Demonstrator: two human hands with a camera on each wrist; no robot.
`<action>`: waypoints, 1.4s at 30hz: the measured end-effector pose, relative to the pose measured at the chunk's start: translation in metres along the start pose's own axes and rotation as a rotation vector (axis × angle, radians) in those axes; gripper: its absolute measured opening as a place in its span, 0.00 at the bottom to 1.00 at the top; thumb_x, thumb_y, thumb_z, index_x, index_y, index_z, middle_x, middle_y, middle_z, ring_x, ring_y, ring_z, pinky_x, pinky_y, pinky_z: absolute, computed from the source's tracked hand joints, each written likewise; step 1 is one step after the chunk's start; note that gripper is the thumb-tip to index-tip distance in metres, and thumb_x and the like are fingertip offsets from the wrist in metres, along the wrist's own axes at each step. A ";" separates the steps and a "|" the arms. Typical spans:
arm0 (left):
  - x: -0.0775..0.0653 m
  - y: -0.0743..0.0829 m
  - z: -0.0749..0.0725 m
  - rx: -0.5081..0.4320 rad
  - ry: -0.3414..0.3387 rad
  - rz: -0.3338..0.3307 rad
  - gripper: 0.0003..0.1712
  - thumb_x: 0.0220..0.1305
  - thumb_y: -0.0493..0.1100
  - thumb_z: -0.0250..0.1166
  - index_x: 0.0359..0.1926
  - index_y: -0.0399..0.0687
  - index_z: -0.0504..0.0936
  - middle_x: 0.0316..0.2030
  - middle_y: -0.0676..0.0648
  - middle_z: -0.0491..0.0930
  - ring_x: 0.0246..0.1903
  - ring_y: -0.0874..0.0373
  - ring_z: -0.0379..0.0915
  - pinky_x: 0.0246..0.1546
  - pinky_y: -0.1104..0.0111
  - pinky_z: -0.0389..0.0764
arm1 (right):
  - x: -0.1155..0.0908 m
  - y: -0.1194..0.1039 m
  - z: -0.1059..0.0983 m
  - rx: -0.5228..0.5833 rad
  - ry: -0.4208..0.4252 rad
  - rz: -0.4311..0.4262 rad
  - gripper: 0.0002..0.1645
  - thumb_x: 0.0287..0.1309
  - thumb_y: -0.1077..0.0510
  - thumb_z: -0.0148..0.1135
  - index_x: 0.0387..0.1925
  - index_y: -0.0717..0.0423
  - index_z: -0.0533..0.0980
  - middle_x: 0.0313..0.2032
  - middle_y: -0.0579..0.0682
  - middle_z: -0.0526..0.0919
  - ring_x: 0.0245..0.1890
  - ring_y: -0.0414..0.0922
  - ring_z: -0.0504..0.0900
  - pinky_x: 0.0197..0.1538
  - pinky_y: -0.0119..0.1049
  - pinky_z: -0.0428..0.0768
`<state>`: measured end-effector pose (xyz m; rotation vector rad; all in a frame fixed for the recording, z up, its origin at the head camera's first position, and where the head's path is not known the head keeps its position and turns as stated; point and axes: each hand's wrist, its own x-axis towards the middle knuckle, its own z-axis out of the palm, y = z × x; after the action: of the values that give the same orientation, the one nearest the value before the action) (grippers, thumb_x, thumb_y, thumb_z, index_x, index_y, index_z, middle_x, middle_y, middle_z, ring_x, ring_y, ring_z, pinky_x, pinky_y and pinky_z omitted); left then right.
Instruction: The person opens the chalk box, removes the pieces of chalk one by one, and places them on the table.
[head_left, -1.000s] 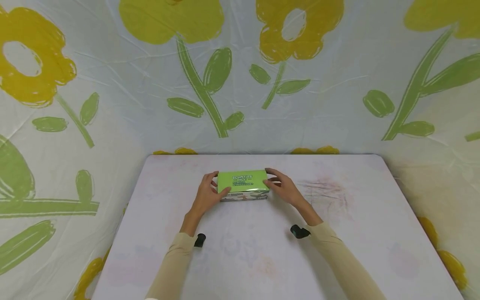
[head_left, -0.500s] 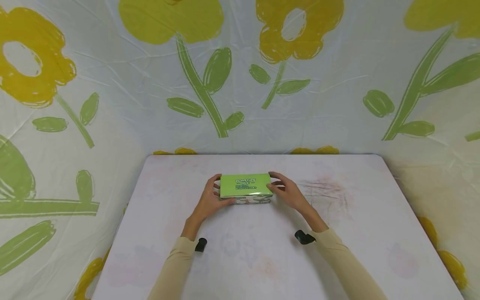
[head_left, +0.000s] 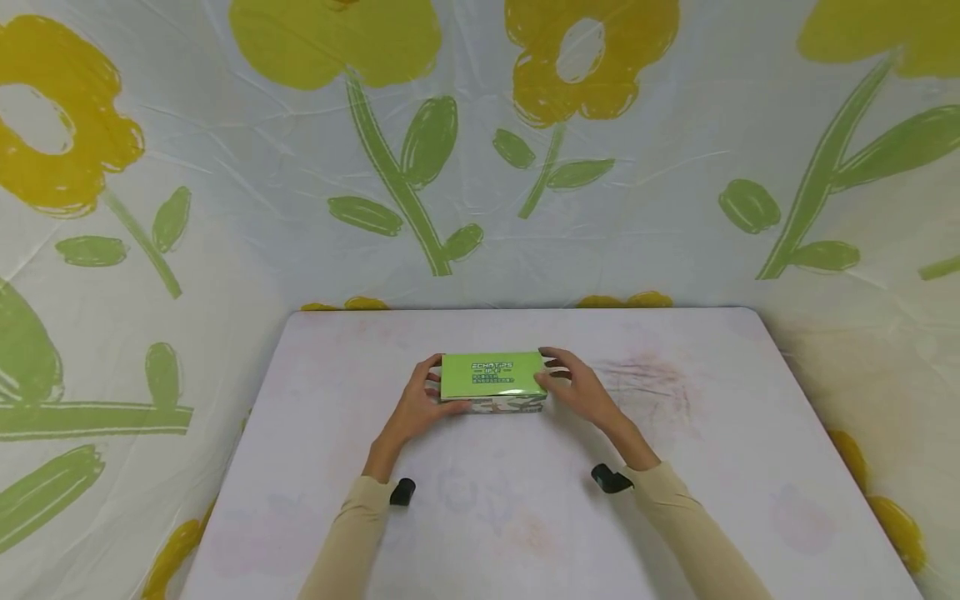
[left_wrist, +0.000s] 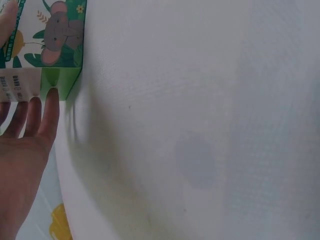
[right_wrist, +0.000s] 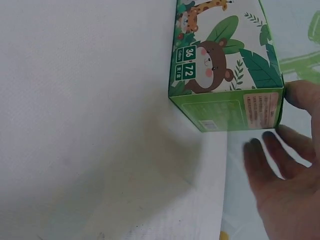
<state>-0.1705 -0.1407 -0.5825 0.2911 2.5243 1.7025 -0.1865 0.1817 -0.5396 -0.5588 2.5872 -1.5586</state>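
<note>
Progress: box (head_left: 492,383) sits flat on bench (head_left: 712,467), green face up, not lifted; it looks set down, release still to come | left hand (head_left: 417,406) at box's left end, fingers straight, touching it | right hand (head_left: 579,387) at right end, fingers relaxed, contact unclear | box lies mid-bench between both hands, flowered sheet (head_left: 480,167) behind.

Both forearms, in beige sleeves, reach forward and angle inward toward each other, a small dark device at each wrist. The left hand (head_left: 412,410) lies palm inward, its fingers (left_wrist: 50,107) straight and close together, the thumb stretched forward. The right hand (head_left: 581,390) mirrors it, palm facing left, its fingers (right_wrist: 280,150) loosely extended and slightly spread, the thumb raised above them.
</note>
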 end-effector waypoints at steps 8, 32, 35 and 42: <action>0.000 0.001 -0.002 -0.023 -0.009 -0.012 0.59 0.50 0.49 0.84 0.77 0.50 0.59 0.64 0.48 0.68 0.54 0.53 0.67 0.54 0.59 0.78 | 0.010 -0.012 0.006 -0.156 -0.019 -0.173 0.30 0.63 0.58 0.72 0.63 0.64 0.75 0.64 0.63 0.74 0.68 0.61 0.68 0.70 0.61 0.66; -0.004 0.009 -0.002 -0.057 -0.027 -0.016 0.58 0.52 0.43 0.83 0.78 0.46 0.58 0.65 0.42 0.67 0.54 0.50 0.67 0.57 0.56 0.76 | 0.031 -0.032 0.015 -0.623 -0.211 -0.447 0.39 0.56 0.41 0.76 0.61 0.61 0.80 0.60 0.61 0.81 0.62 0.57 0.78 0.64 0.51 0.78; -0.004 0.003 -0.001 -0.052 -0.023 -0.021 0.58 0.51 0.44 0.84 0.77 0.49 0.59 0.65 0.45 0.67 0.53 0.52 0.67 0.56 0.58 0.76 | 0.032 -0.030 0.017 -0.680 -0.180 -0.548 0.37 0.55 0.41 0.77 0.58 0.62 0.82 0.57 0.61 0.83 0.58 0.56 0.81 0.61 0.50 0.81; -0.004 0.004 -0.002 -0.032 -0.031 -0.027 0.58 0.52 0.45 0.83 0.77 0.49 0.58 0.63 0.45 0.68 0.53 0.52 0.68 0.56 0.59 0.77 | 0.034 -0.030 0.018 -0.727 -0.132 -0.668 0.35 0.51 0.43 0.80 0.53 0.62 0.84 0.53 0.61 0.86 0.53 0.57 0.84 0.53 0.49 0.85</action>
<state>-0.1664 -0.1421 -0.5783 0.2777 2.4646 1.7136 -0.2053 0.1419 -0.5178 -1.6388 2.9626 -0.5249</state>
